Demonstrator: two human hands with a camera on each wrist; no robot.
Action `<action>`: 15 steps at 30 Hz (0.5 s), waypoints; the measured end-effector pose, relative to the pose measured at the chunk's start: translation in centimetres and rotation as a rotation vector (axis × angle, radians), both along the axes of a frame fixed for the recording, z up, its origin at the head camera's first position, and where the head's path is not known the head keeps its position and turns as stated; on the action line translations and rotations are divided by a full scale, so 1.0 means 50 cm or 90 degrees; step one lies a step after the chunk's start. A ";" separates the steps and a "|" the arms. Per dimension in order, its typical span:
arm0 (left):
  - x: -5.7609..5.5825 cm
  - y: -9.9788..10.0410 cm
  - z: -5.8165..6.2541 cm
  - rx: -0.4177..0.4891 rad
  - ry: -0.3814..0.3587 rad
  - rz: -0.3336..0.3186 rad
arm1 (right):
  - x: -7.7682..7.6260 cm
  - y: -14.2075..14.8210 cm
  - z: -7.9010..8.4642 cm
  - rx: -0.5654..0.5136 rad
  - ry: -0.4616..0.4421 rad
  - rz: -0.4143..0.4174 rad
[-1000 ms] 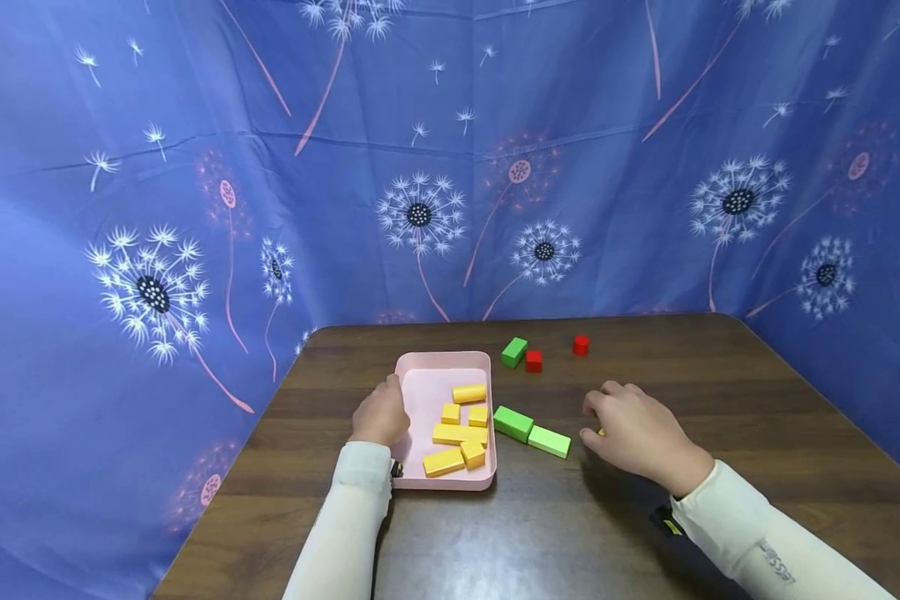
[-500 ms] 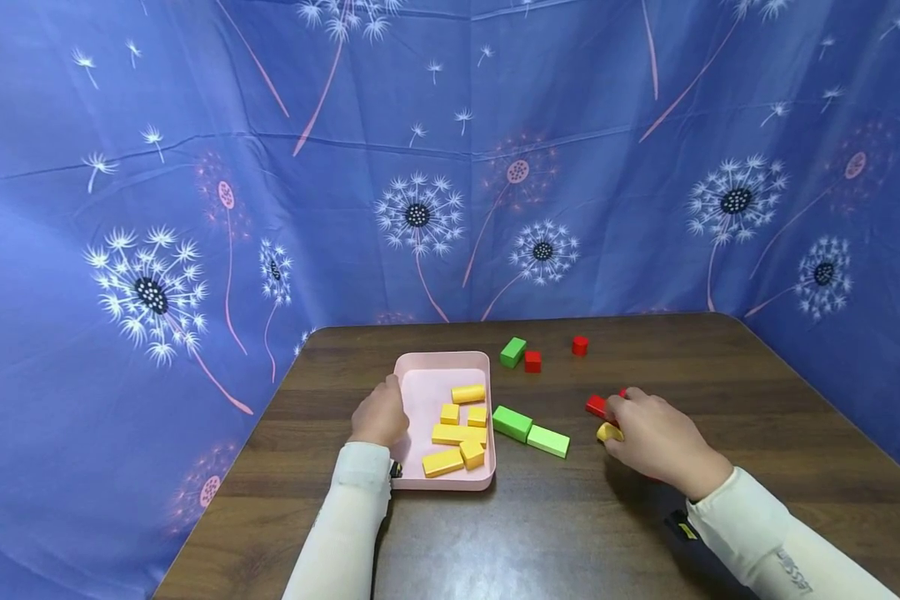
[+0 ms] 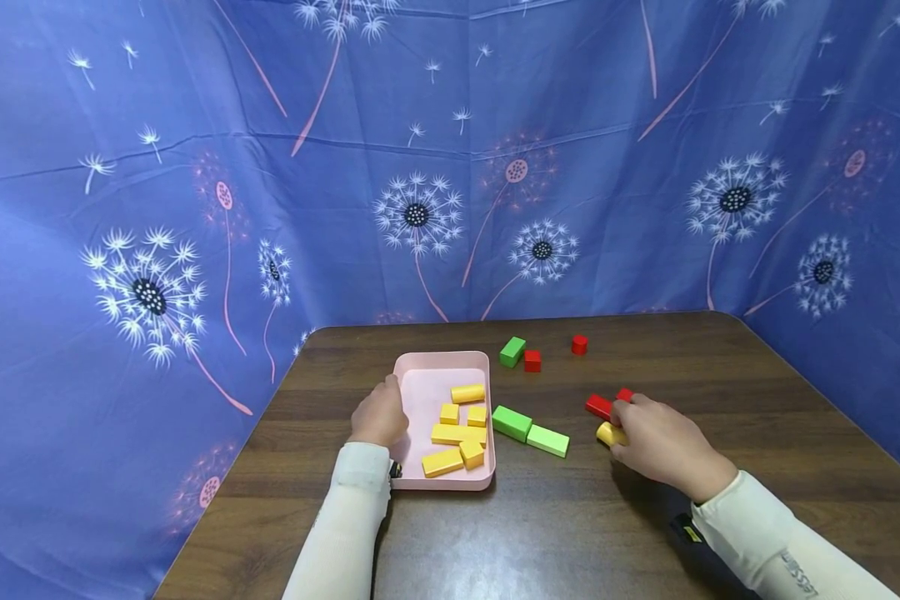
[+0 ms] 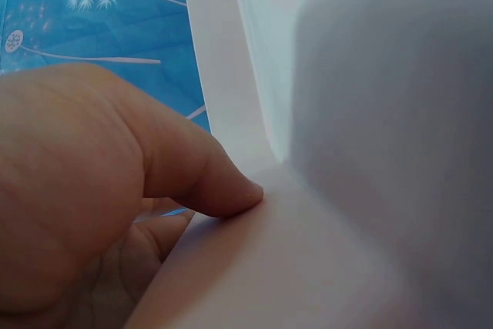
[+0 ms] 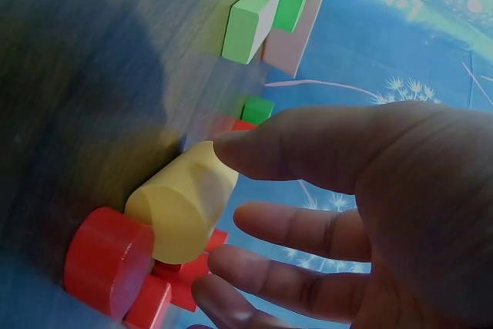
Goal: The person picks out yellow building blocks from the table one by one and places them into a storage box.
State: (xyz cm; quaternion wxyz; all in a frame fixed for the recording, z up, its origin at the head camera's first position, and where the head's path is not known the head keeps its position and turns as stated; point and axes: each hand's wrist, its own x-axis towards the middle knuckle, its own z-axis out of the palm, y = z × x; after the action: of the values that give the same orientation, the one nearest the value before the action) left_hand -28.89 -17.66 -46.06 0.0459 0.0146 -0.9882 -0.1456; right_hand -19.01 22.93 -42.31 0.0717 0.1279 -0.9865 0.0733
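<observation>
My left hand [image 3: 380, 412] grips the left wall of a shallow pink tray [image 3: 442, 360]; in the left wrist view the thumb [image 4: 231, 190] presses inside the wall, fingers outside. At the right, my right hand [image 3: 667, 442] is low over the table by a yellow cylinder block [image 3: 610, 434]. In the right wrist view its thumb tip reaches the upper end of that yellow cylinder, while the fingers [image 5: 296, 229] are spread slightly apart from it. A short red cylinder block [image 5: 108, 263] and red rectangular blocks [image 3: 598, 407] lie right beside the yellow one.
Several yellow blocks [image 3: 459, 434] lie in the tray. Against its right side are a green block [image 3: 512, 423] and a light green block [image 3: 548, 441]. Farther back sit another green block [image 3: 512, 352], a red cube [image 3: 532, 361] and a red cylinder [image 3: 580, 345]. A blue curtain hangs behind.
My right hand has moved to the right and lowered to the yellow cylinder, uncovering the red blocks behind it. The left hand and tray have stayed in place.
</observation>
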 end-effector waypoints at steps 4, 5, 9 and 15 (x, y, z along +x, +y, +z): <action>0.000 0.000 -0.001 0.000 0.003 -0.001 | -0.002 0.003 -0.007 -0.002 0.005 0.001; 0.000 0.000 -0.001 0.000 0.004 -0.002 | -0.002 0.003 -0.008 -0.003 0.006 0.003; 0.000 0.000 -0.001 0.000 0.002 -0.002 | -0.001 0.006 -0.012 -0.011 0.004 0.009; 0.001 0.000 0.000 -0.002 0.005 -0.004 | -0.005 0.007 -0.022 -0.010 -0.013 -0.001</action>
State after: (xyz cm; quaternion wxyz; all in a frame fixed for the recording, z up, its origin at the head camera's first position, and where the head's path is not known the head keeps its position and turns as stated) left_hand -28.85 -17.64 -46.04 0.0493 0.0109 -0.9882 -0.1445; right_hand -19.27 23.26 -43.39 0.0623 0.1262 -0.9867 0.0819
